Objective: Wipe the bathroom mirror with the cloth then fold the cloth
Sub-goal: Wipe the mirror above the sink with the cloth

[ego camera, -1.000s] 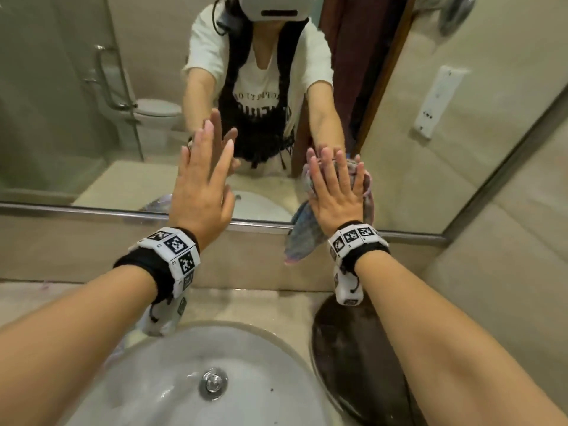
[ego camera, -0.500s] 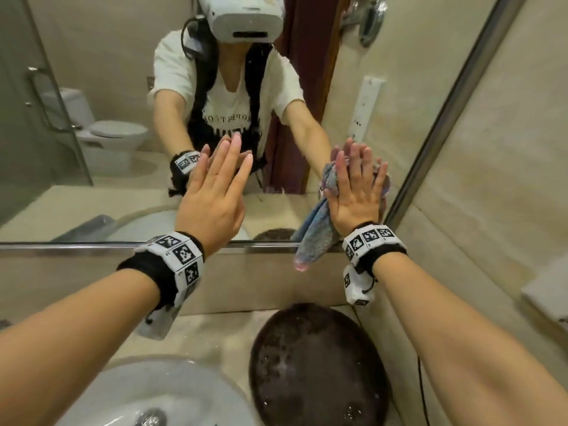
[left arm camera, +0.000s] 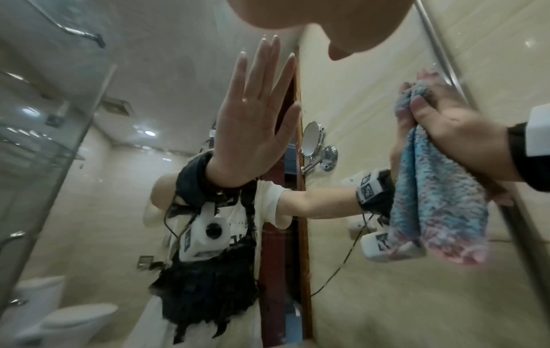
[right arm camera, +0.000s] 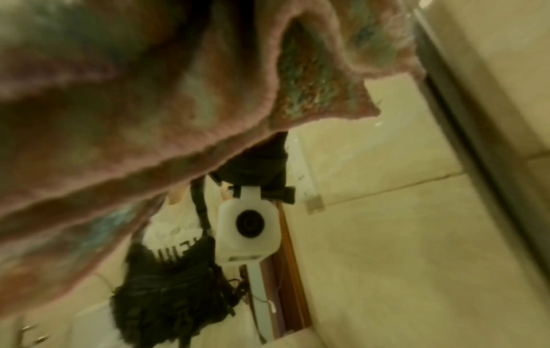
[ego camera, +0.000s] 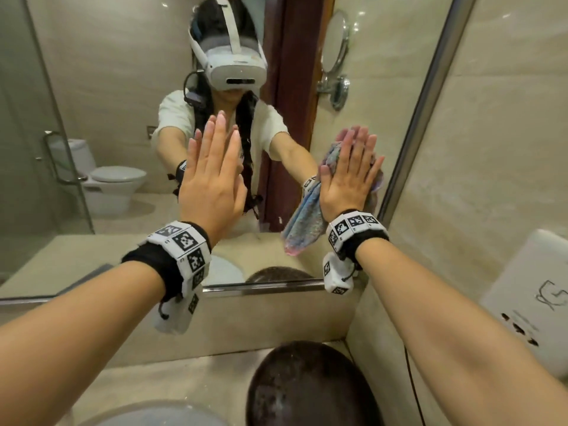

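Note:
The bathroom mirror (ego camera: 123,87) fills the wall ahead and shows a person in a headset. My left hand (ego camera: 215,170) lies flat on the glass near the middle, fingers straight and pointing up, holding nothing. My right hand (ego camera: 353,170) presses a blue and pink fluffy cloth (ego camera: 304,222) against the glass, close to the mirror's right metal frame (ego camera: 424,118). Its fingers are straight over the cloth, whose lower part hangs loose below the palm. The left wrist view shows the cloth (left arm camera: 437,212) under that right hand (left arm camera: 452,127). In the right wrist view the cloth (right arm camera: 149,94) is a blurred mass.
A dark round bowl (ego camera: 307,385) sits on the stone counter below my right arm, beside a white sink (ego camera: 163,416). A white socket panel (ego camera: 534,302) is on the right wall. The mirror's lower metal rail (ego camera: 261,287) runs above a stone ledge.
Both hands have slid upward on the glass. The right hand carried the cloth up and right, closer to the mirror's right frame. My head has tilted up.

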The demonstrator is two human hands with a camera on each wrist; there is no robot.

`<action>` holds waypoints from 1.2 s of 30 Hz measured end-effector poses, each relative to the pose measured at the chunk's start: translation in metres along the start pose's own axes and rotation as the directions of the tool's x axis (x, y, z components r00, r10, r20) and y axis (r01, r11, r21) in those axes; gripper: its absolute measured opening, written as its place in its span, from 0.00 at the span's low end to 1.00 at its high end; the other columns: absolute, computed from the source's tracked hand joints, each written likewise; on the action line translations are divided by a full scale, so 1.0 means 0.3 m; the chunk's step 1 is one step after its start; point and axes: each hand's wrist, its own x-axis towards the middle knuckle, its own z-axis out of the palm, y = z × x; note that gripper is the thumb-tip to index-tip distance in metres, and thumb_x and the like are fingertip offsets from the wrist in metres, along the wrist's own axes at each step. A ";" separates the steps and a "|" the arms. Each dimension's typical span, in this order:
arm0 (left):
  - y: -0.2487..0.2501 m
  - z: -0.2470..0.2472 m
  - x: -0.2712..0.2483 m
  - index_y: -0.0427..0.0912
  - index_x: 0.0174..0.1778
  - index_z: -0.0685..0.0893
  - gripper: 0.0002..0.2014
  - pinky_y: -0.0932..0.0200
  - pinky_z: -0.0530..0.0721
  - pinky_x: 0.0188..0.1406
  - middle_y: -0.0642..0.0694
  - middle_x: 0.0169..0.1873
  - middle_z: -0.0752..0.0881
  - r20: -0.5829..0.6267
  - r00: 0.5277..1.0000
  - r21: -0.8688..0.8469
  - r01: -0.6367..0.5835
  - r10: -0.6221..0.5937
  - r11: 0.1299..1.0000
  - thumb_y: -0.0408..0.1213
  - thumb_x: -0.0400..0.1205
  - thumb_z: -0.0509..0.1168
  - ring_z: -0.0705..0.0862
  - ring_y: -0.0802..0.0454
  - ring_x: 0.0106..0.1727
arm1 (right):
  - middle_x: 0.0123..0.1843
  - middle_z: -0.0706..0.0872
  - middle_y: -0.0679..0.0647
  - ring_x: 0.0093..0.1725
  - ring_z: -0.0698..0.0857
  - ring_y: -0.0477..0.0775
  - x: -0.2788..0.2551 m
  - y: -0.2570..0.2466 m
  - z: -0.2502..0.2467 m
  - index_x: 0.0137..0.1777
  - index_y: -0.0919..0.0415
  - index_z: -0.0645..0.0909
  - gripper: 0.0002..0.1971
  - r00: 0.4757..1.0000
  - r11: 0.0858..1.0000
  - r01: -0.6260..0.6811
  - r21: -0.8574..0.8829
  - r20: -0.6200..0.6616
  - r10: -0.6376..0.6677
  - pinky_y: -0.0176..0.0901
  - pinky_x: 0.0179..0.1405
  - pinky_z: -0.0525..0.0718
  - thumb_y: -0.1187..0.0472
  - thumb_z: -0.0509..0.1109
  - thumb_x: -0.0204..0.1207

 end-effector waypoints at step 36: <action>0.042 -0.159 0.187 0.32 0.79 0.61 0.31 0.42 0.52 0.80 0.33 0.80 0.59 0.008 0.999 0.057 0.035 -0.035 0.998 0.40 0.79 0.49 0.57 0.39 0.82 | 0.84 0.56 0.58 0.83 0.53 0.59 0.133 -0.128 -0.088 0.82 0.61 0.49 0.31 0.864 0.871 0.490 -0.018 0.142 -0.483 0.59 0.78 0.32 0.52 0.52 0.83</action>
